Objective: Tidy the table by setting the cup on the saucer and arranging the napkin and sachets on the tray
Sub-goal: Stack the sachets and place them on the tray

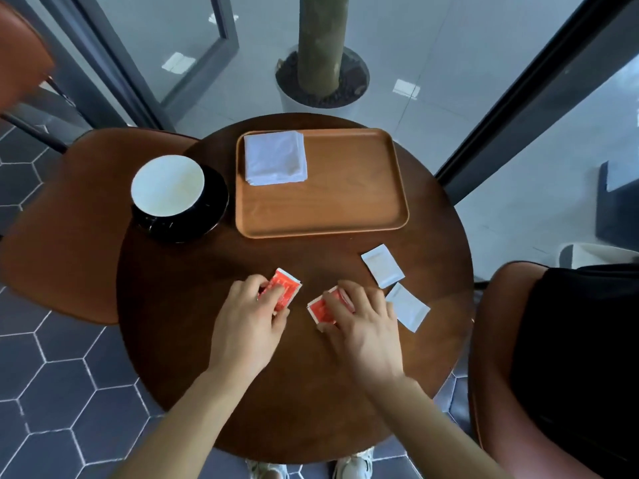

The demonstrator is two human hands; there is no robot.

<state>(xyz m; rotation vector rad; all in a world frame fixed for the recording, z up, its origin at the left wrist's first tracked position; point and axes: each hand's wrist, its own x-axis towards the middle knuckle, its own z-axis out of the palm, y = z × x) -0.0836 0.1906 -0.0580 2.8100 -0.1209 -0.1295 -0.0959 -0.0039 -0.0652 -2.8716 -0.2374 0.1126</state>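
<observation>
On the round wooden table (193, 357) a black cup (167, 186) with a white inside stands on a black saucer (212, 216) at the left. A wooden tray (345, 202) lies at the back with a folded white napkin (275, 157) in its left corner. My left hand (252, 316) pinches a red sachet (285, 286) lying on the table. My right hand (363, 323) grips another red sachet (321, 311) beside it. Two white sachets (382, 266) (409, 307) lie flat to the right of my right hand.
A brown chair (62, 219) stands at the left of the table and another (501, 375) at the right with a black bag on it. A potted trunk (321, 81) stands behind the table. Dark window frames rise at the back.
</observation>
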